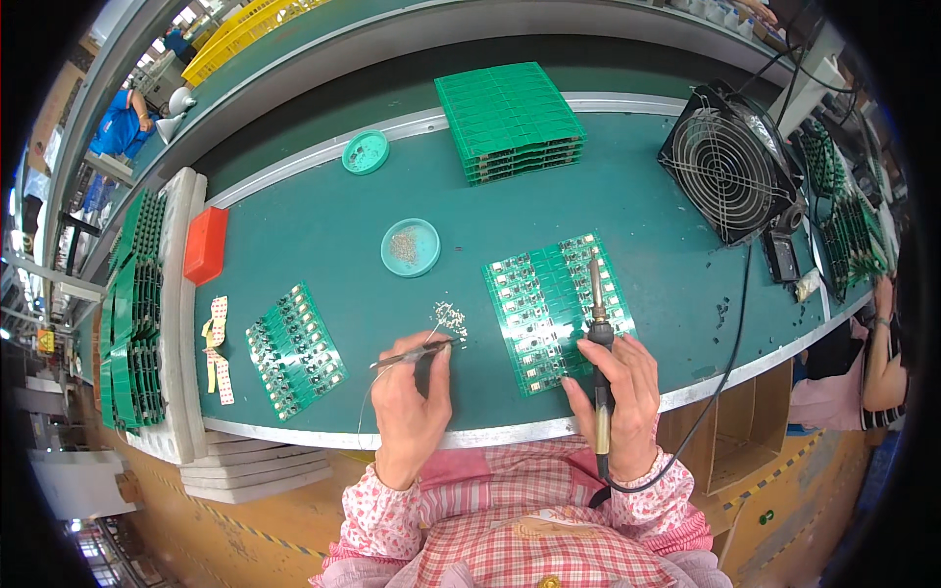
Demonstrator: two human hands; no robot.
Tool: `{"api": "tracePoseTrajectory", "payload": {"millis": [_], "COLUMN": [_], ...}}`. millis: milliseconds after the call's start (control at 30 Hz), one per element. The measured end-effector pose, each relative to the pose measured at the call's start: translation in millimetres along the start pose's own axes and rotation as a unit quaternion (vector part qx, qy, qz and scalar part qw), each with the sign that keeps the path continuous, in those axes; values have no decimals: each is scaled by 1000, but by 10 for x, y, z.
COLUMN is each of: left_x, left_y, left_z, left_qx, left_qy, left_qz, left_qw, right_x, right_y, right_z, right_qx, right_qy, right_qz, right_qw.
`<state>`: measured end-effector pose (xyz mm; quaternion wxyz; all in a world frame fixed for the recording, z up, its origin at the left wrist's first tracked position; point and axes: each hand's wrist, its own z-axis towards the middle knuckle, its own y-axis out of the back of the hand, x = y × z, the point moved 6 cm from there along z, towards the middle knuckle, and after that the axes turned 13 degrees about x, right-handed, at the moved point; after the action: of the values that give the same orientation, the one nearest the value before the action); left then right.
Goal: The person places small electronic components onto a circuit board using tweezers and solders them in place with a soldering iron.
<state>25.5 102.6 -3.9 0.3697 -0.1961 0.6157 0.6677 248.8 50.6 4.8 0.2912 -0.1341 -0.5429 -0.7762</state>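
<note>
I grip the tweezers (397,359) in my left hand (412,404), their points down at the edge of a scatter of tiny pale parts (449,316) on the worktop (461,201), and a thin wire (362,410) hangs beside that hand. My right hand (627,397) is closed around the handle of a soldering iron (601,363), which lies across the right part of the green circuit board (534,323) in front of me; I can't tell whether its tip touches the board or sits just above it. My two hands are well apart. I'd judge this to be the picking-up step of soldering small parts on, though I can't see whether a part is pinched yet. The next move, I think, calls for a light, firm pinch on one part and a steady carry to its place, with the hot tip kept clear of my fingers. A second board (296,353) lies to my left, near some yellowish strips (218,343) with reddish marks. Those marks, and any on the boards, are too small for me to read, and I can make out no brand.
</note>
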Motion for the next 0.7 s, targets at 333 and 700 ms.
{"api": "tracePoseTrajectory", "payload": {"millis": [333,700], "left_x": [1,2], "left_y": [2,12], "left_z": [2,-15], "left_qx": [-3,-9], "left_qy": [-9,-2], "left_qz": [27,22], "left_qw": [1000,1000], "right_x": [-5,1], "right_y": [0,22], "right_z": [-19,-16], "right_qx": [-9,-10], "right_qy": [5,7], "right_qz": [-4,1], "right_qw": [1000,1000]}}
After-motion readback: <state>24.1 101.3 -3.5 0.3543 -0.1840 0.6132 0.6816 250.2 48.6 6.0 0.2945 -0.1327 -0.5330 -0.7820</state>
